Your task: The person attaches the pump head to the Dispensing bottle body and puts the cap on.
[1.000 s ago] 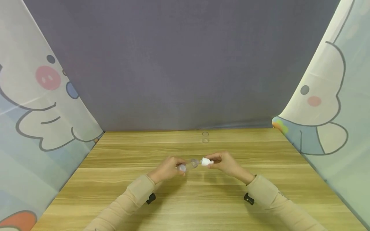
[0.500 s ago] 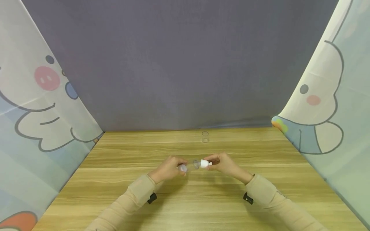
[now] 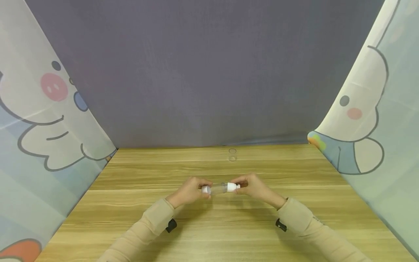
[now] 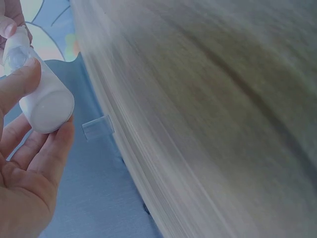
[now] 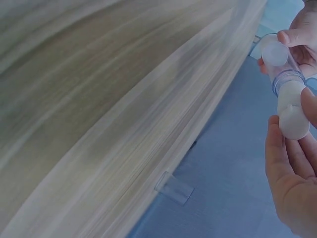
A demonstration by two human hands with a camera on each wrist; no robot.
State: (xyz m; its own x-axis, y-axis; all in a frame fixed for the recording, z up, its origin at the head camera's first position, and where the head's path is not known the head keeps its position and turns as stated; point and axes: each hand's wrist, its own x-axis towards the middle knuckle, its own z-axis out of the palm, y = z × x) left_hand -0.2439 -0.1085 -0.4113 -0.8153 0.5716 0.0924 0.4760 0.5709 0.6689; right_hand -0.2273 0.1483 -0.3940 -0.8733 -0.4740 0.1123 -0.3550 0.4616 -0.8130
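Head view: clear, smooth cylindrical bottle [image 3: 218, 188], whitish at one end, lies sideways, raised over wood-grained bench [image 3: 209, 236], about midway between side edges. Left hand [image 3: 190, 190] clamped round whitish end, thumb opposite fingers; right hand [image 3: 256, 187] pinches white rounded top [image 3: 231, 187] at bottle's other end. Beige-sleeved forearms [image 3: 139, 233] slant inward. Small clear cylinder [image 3: 232, 155] stands upright near bench's back edge.

Bottle [image 3: 218, 188]: clear, smooth plastic by look. Pump top [image 3: 231, 187]: smooth plastic. Surface [image 3: 222, 233]: wood-grained, slight sheen. Backdrop [image 3: 209, 72]: matt cloth.
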